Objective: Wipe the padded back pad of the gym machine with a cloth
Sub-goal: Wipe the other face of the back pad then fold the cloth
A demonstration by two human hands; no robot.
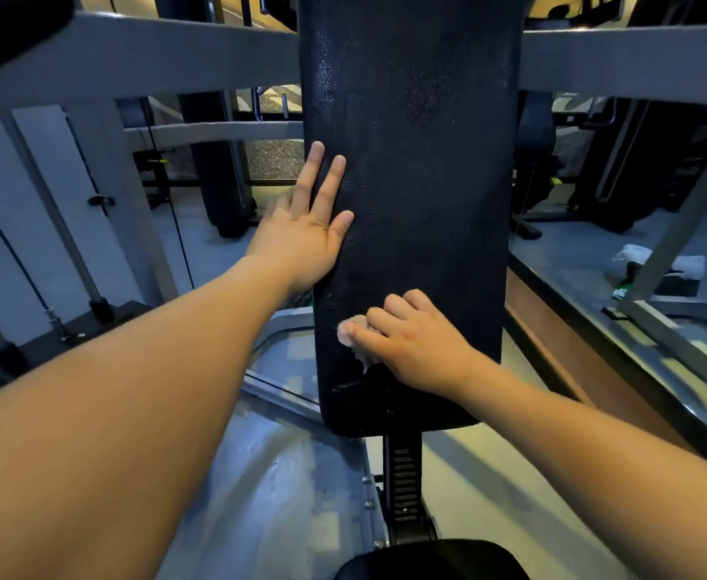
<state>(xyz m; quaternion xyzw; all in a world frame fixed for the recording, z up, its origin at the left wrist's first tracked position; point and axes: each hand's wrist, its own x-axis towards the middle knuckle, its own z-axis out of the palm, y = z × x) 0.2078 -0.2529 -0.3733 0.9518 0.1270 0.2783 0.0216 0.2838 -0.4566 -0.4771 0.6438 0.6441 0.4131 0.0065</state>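
left hand [301,240], right hand [418,345] bare; forearms [155,370] bare.

Head-worn view, facing forward and down, close to back pad [410,203]

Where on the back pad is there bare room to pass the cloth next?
Free: the upper back pad above the left hand, and the strip between both hands and the pad's right edge. Crowded: lower left, where the right hand holds the cloth.
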